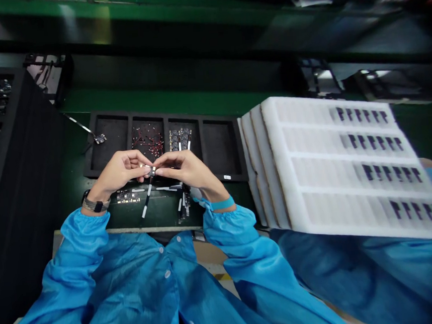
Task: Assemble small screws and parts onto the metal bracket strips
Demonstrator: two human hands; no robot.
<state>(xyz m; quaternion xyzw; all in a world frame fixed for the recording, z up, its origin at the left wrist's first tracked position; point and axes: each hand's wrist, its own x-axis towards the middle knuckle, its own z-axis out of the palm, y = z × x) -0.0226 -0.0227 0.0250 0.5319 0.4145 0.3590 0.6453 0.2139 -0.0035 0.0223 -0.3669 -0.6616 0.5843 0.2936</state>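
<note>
Nearest, blue sleeves (231, 230) cross the edge of the green counter (127, 221), on which a loose pile (184, 204) of strips lies beside a group of small boards (128, 196). Beyond these, the left hand (121, 170) and the right hand (186, 167) meet fingertip to fingertip, both pinched narrow on one board (152, 171); a black-and-white strip (147, 199) slants down from it and appears joined to it. The step in hand is judged to be close fingertip work on this board; the next move calls for a light, steady pinch that does not strain the strip. Behind the hands stands a black tray (235, 173) with four compartments: second from left, red and black wires (149, 140); third, more boards (175, 134) with white strips among them. To the right, a stack of white foam (293, 148) carries four rows of dark parts (362, 114). At the tray's left end lies another board (100, 138) with a strip. Items farther back are too dim to identify.
</note>
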